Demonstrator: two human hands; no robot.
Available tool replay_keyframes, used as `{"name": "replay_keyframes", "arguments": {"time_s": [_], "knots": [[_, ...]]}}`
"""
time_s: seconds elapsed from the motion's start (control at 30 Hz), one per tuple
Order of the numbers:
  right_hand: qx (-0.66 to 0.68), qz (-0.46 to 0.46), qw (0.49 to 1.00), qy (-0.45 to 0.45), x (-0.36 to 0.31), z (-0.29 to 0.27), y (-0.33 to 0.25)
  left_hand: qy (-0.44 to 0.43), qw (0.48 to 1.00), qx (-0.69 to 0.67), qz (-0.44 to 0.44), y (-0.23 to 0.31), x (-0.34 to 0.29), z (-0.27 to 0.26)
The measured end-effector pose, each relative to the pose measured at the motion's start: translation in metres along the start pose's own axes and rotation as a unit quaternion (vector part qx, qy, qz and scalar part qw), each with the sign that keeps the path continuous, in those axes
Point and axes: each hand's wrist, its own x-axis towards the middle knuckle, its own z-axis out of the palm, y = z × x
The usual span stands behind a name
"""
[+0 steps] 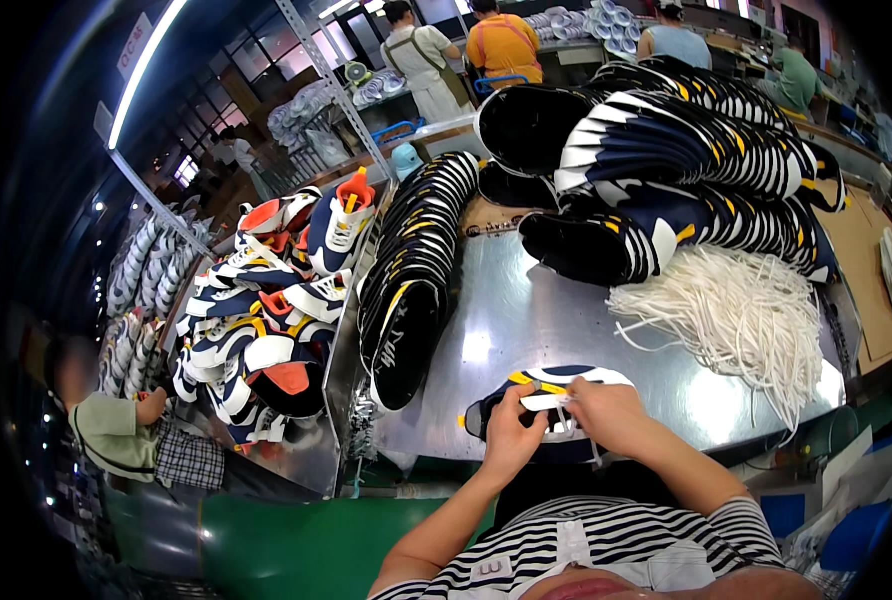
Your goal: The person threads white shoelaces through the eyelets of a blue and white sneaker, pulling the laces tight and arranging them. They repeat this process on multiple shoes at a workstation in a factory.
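Note:
A navy, white and yellow shoe upper lies at the near edge of the metal table in front of me. My left hand grips its left part, thumb and fingers closed near the eyelets and a white strip. Over the lacing area, my right hand is closed in a pinch on a white shoelace, its fingertips partly hidden. Both hands are close together at the upper's opening. To the right, a heap of loose white shoelaces spreads over the tabletop and hangs past its edge.
Nested rows of shoe uppers curve along the table's left side; more uppers are stacked at the back. Left of the metal table, a bin holds laced uppers. A person in a green top stands farther left, with several others working behind.

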Motion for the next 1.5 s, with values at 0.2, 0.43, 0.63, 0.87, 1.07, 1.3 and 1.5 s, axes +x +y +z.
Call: {"name": "replay_keyframes", "arguments": {"time_s": [0.2,0.43,0.63,0.87,1.07,1.3,1.5], "knots": [[0.130,0.125,0.979,0.092,-0.023,-0.008,0.029,-0.006,0.985,-0.163,-0.060,0.008,0.018,0.012],[0.268,0.183,0.929,0.178,-0.036,0.017,0.055,-0.080,0.995,0.052,0.011,0.055,0.007,-0.027],[0.096,0.143,0.981,0.093,-0.043,0.030,0.031,-0.078,0.942,0.271,0.184,0.057,-0.011,-0.010],[0.136,0.167,0.969,0.119,-0.047,0.024,0.035,-0.046,0.971,0.190,0.139,0.045,-0.001,0.007],[0.143,0.187,0.963,0.133,-0.048,0.028,0.029,-0.066,0.955,0.218,0.187,0.054,0.006,0.017],[0.122,-0.060,0.979,-0.152,-0.105,0.016,0.016,-0.156,0.923,0.326,0.128,0.056,0.020,0.018],[0.421,0.233,0.873,0.079,-0.073,0.012,0.031,-0.130,0.958,0.187,0.176,0.061,0.009,0.024]]}}
